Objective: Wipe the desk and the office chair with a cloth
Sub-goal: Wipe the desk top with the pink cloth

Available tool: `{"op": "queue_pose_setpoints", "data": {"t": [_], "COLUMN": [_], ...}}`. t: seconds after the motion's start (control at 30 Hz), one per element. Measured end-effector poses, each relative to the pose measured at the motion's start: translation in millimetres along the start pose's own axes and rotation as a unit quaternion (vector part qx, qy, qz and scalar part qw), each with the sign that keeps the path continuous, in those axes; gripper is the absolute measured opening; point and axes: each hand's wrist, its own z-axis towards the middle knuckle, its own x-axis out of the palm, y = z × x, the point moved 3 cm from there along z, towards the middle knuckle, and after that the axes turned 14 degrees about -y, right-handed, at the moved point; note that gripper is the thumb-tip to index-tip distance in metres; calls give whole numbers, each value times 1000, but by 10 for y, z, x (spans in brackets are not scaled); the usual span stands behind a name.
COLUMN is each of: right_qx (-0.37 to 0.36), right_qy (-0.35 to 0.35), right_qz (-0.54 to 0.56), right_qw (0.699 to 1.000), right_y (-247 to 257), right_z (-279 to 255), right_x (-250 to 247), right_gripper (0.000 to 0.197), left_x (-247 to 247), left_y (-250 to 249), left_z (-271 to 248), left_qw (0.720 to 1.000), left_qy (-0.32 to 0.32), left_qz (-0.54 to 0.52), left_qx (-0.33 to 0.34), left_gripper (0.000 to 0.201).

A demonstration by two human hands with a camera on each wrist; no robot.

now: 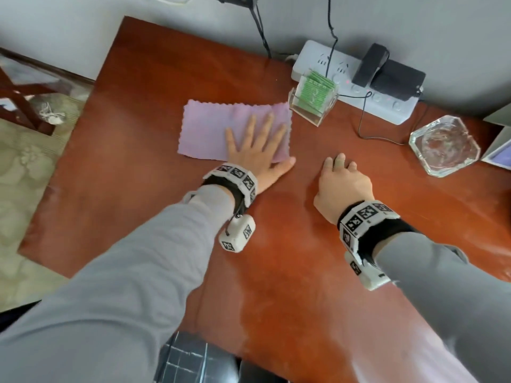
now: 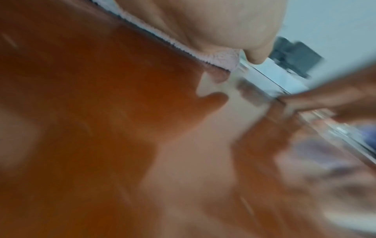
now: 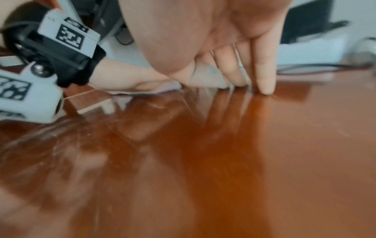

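A lilac cloth (image 1: 210, 128) lies spread flat on the red-brown wooden desk (image 1: 276, 258), toward its far middle. My left hand (image 1: 257, 147) presses flat on the cloth's right part, fingers straight and spread, the thumb on bare wood. The left wrist view shows the palm (image 2: 203, 24) over the cloth's fringed edge (image 2: 219, 60). My right hand (image 1: 343, 183) rests on the bare desk to the right of the cloth, fingertips (image 3: 266, 87) touching the wood, holding nothing. A black chair (image 1: 193, 360) shows at the near edge.
Beside the cloth's far right corner stands a clear box of green packets (image 1: 313, 99). Behind it a white power strip (image 1: 351, 81) with black adapters and cables lies along the wall. A glass ashtray (image 1: 445, 145) sits at the right. The desk's left edge drops to a patterned carpet (image 1: 25, 167).
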Motion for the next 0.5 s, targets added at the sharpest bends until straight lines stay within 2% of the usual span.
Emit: {"op": "queue_pose_setpoints", "data": {"t": [0.07, 0.13, 0.2, 0.3, 0.37, 0.43, 0.5], "right_qx": [8, 11, -16, -84, -95, -83, -73], "right_qy": [2, -2, -13, -18, -16, -13, -6], "right_qz": [-16, -26, -25, -5, 18, 31, 32], "right_qw": [1000, 1000, 999, 996, 995, 996, 997], "right_y": [159, 276, 376, 593, 737, 844, 923], "right_z": [16, 25, 17, 27, 55, 88, 117], "right_x": [-72, -84, -43, 24, 36, 3, -24], "right_gripper": [71, 74, 80, 85, 86, 86, 84], "left_x": [72, 56, -41, -176, -229, -252, -254], "left_y": [-195, -45, 300, 1003, 1374, 1464, 1243], "left_z": [-91, -18, 124, 258, 226, 198, 235], "left_qw": [998, 998, 999, 992, 978, 974, 982], "left_qy": [5, 0, -9, -29, -24, -20, -26], "left_qz": [8, -9, -34, -50, -61, -49, -60], "left_qx": [61, 61, 14, -116, -197, -222, -176], "left_gripper": [71, 62, 58, 58, 58, 58, 58]}}
